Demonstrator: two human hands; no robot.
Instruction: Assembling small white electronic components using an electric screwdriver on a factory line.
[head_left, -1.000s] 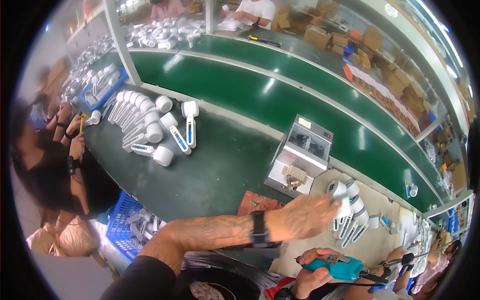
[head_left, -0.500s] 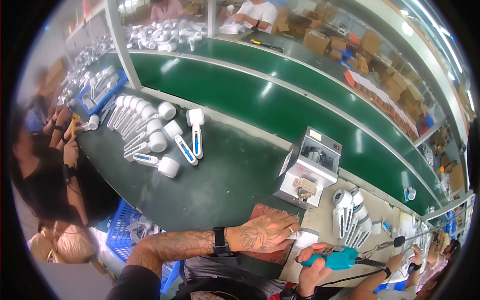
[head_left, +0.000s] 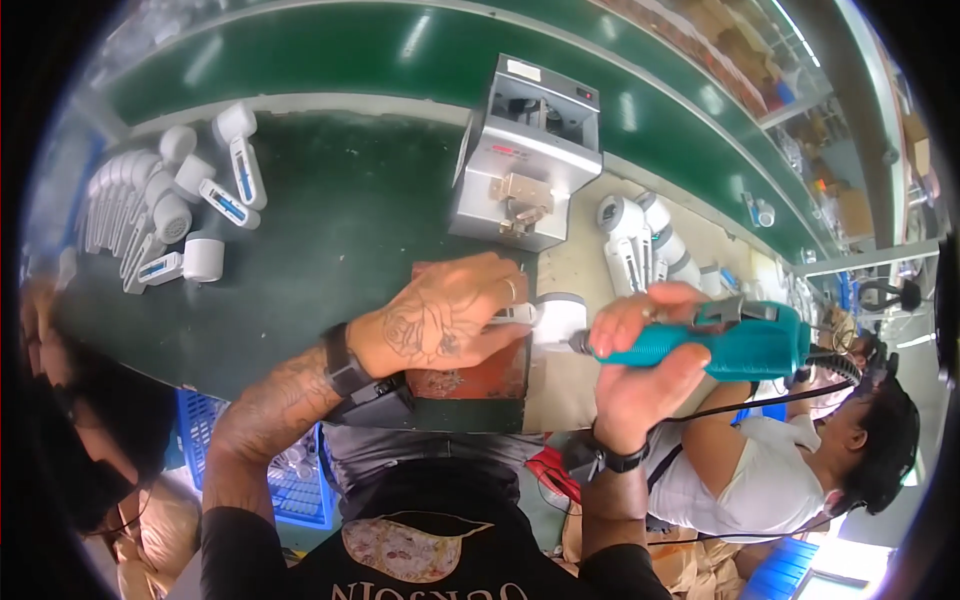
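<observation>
My left hand [head_left: 450,312] lies over a white shower-head-shaped unit [head_left: 558,318], its fingers closed on the handle; the round head sticks out to the right. Beneath that hand is a worn red-brown pad [head_left: 465,385] on the bench. My right hand [head_left: 640,385] is wrapped round a teal electric screwdriver [head_left: 710,345], held nearly level. The screwdriver's dark nose points left, close to the round head; I cannot tell whether they touch. A grey screw feeder [head_left: 525,165] stands just beyond my left hand.
Several similar white units [head_left: 165,200] lie at the left of the dark green bench [head_left: 320,230], more [head_left: 650,240] on the pale surface at right. A green conveyor [head_left: 350,55] runs behind. A blue basket [head_left: 300,495] sits below. A co-worker [head_left: 760,450] is close at right; a black cord hangs from the screwdriver.
The view has tilted down, so the bench sits higher in it. My right hand has lifted the screwdriver, which now looks larger and more level. My left hand still grips the unit over the pad.
</observation>
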